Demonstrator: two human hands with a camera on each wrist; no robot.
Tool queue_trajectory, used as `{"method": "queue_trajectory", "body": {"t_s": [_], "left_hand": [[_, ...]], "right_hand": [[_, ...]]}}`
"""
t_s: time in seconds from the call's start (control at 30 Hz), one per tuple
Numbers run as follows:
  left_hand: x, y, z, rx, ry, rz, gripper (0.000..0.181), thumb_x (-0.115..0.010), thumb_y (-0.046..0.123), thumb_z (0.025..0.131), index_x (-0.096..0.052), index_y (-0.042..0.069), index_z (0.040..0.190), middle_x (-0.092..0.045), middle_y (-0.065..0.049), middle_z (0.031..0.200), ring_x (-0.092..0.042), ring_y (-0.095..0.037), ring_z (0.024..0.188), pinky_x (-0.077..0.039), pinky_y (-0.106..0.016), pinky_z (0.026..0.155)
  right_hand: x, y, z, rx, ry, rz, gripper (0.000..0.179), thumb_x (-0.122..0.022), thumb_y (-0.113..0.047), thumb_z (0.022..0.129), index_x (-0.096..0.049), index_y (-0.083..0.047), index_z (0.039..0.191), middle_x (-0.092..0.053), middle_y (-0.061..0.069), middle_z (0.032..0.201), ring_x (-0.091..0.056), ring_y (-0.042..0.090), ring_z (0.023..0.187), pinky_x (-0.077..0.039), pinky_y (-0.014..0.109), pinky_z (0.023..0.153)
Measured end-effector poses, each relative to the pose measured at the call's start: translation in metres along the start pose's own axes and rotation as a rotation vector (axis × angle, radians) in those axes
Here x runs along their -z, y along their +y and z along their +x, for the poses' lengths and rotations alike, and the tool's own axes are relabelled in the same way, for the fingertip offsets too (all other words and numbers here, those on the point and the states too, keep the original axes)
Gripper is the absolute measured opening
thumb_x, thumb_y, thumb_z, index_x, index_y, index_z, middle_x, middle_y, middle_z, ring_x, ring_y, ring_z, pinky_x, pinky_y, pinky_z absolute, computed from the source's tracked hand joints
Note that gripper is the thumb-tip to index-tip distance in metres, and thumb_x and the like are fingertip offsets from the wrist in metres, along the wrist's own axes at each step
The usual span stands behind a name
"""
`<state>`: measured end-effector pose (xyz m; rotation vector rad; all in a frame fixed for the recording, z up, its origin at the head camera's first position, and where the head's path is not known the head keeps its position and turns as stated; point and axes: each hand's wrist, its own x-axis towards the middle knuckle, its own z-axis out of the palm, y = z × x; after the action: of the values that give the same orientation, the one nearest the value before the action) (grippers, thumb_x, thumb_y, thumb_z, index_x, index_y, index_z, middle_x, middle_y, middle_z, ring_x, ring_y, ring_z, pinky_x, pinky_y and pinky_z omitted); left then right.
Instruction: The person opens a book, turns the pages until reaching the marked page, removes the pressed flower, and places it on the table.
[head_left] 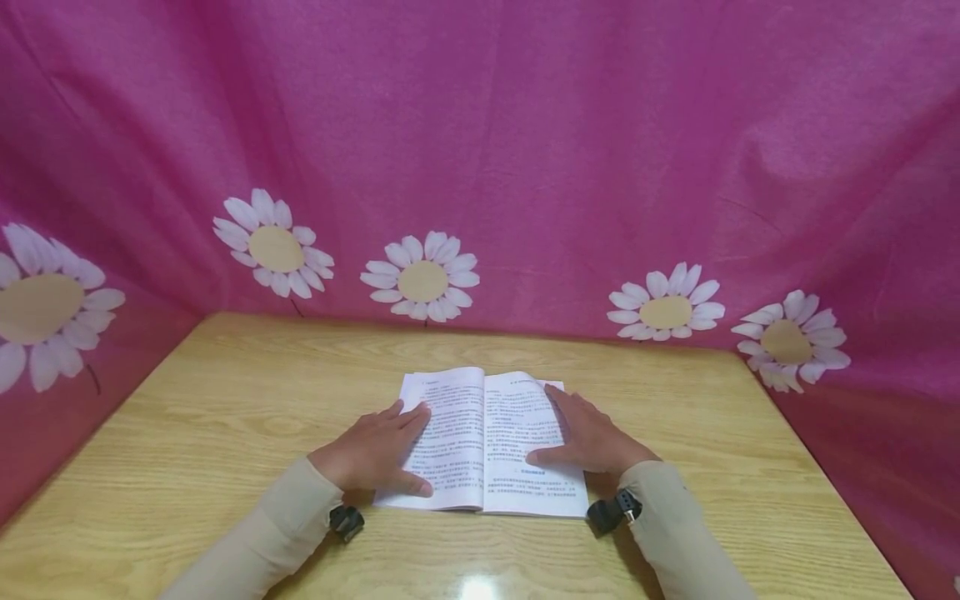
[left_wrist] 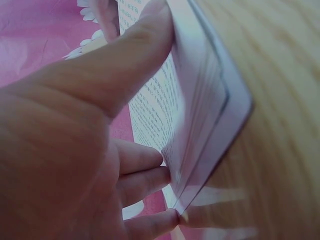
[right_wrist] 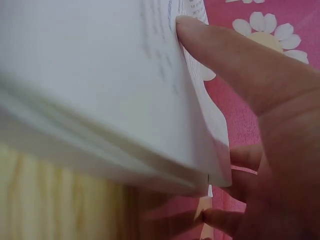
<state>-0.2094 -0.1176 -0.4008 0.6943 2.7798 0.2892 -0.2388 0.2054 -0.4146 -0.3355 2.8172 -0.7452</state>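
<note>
An open book [head_left: 482, 442] with printed pages lies on the wooden table. My left hand [head_left: 384, 454] rests on the outer part of the left page, its fingers fairly straight. In the left wrist view, the left thumb [left_wrist: 142, 47] lies across the page near the lower edge, and the other fingertips touch the side edge. At the right page is my right hand [head_left: 588, 437], its thumb [right_wrist: 215, 50] on the print. Its other fingers lie along the outer edge, partly hidden behind a slightly raised page [right_wrist: 220, 150].
The wooden table [head_left: 225, 417] extends around the book. A pink cloth [head_left: 525, 167] with white daisies hangs behind it and along both sides. Each wrist carries a small black device, one of them a camera strap [head_left: 615, 511] at the right cuff.
</note>
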Motion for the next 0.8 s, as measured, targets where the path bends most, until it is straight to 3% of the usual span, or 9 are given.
{"method": "queue_trajectory", "body": {"t_s": [0.2,0.43,0.7,0.8], "left_hand": [[-0.0022,-0.0027,0.0015,-0.006,0.006,0.0,0.11,-0.067,0.07,0.072,-0.024,0.012,0.154,-0.021,-0.003,0.159,-0.013,-0.037,0.146,-0.021,-0.056,0.113],[-0.0024,-0.0027,0.0023,-0.004,0.001,-0.006,0.11,-0.069,0.069,0.071,-0.024,0.012,0.154,-0.022,-0.002,0.159,-0.013,-0.036,0.146,-0.021,-0.057,0.112],[-0.0028,-0.0025,0.0021,-0.001,-0.002,0.004,0.111,-0.068,0.07,0.071,-0.023,0.013,0.154,-0.022,-0.001,0.159,-0.013,-0.036,0.146,-0.02,-0.057,0.113],[-0.0022,-0.0021,0.0018,0.0,-0.006,0.001,0.111,-0.068,0.07,0.071,-0.023,0.014,0.154,-0.021,-0.001,0.16,-0.012,-0.035,0.146,-0.02,-0.057,0.113]], "right_hand": [[0.0004,-0.0018,-0.0003,-0.016,-0.004,0.025,0.124,-0.081,-0.064,0.061,-0.017,-0.015,0.155,-0.023,0.012,0.158,-0.018,0.037,0.144,-0.02,0.059,0.112],[0.0003,-0.0017,-0.0002,0.053,-0.007,0.002,0.119,-0.08,-0.059,0.066,-0.019,-0.007,0.154,-0.023,0.015,0.158,-0.01,0.038,0.146,-0.003,0.059,0.114],[0.0027,-0.0046,-0.0014,0.093,-0.003,0.009,0.11,-0.078,-0.055,0.071,-0.022,-0.009,0.153,-0.027,0.012,0.157,-0.014,0.036,0.146,-0.001,0.061,0.113],[0.004,-0.0061,-0.003,0.098,-0.001,0.067,0.103,-0.075,-0.055,0.075,-0.023,-0.011,0.153,-0.031,0.011,0.155,-0.02,0.034,0.145,-0.002,0.06,0.113]]}}
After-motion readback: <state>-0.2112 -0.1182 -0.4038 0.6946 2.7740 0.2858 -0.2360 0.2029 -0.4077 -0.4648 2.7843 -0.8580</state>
